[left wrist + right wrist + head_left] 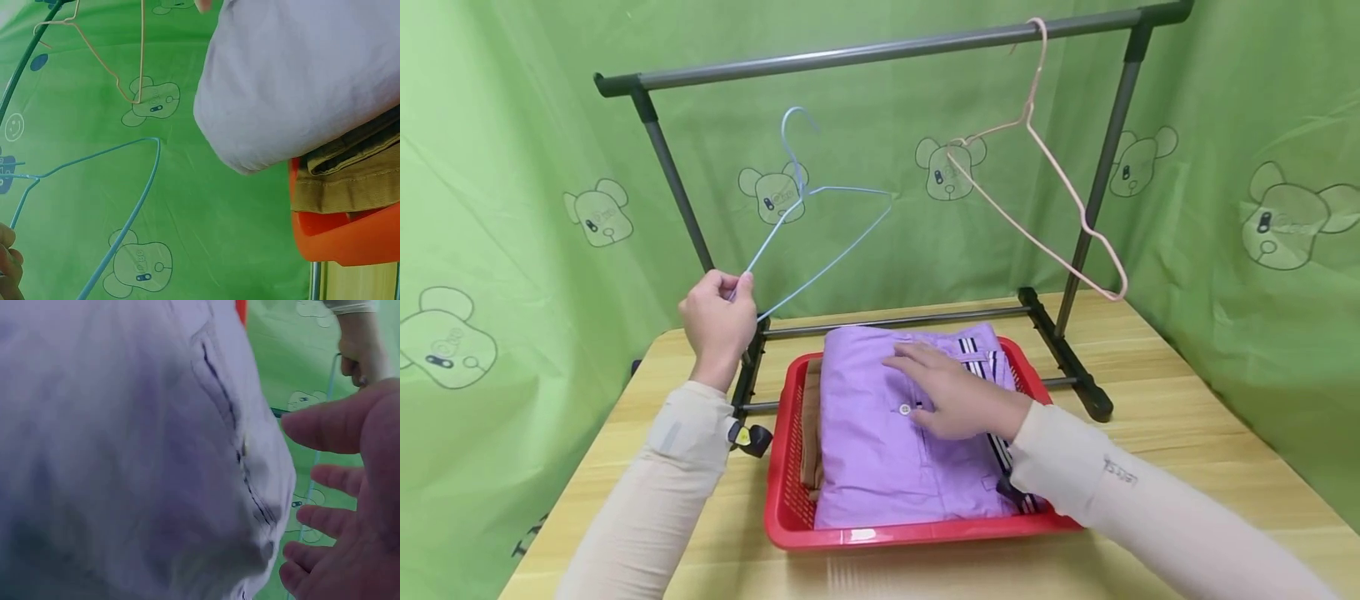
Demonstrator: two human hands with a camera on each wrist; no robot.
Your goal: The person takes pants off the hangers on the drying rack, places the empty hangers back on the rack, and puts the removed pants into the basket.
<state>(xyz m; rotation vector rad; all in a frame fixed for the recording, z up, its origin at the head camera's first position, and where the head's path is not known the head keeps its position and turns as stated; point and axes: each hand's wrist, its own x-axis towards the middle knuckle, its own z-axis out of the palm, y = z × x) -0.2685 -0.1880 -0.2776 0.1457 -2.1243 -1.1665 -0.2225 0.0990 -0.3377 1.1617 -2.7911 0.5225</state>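
My left hand (pixel 718 321) pinches one lower corner of a light blue wire hanger (pixel 802 193) between thumb and fingers. The hanger is held up left of the basket, hook upward, with nothing on it. Folded purple trousers (pixel 872 450) with a white button and a black-and-white striped band lie in a red basket (pixel 857 537). Over them is my right hand (pixel 958 396), fingers spread and holding nothing; in the right wrist view its fingers (pixel 331 431) appear apart from the cloth. Brown cloth (pixel 810 417) shows beneath the purple trousers at the left.
A grey metal rack (pixel 842 58) stands behind the basket on the wooden table (pixel 1157 383). From its bar, right of centre, hangs a pink hanger (pixel 1063 175) with nothing on it. Green curtain (pixel 865 258) printed with bear heads surrounds the table.
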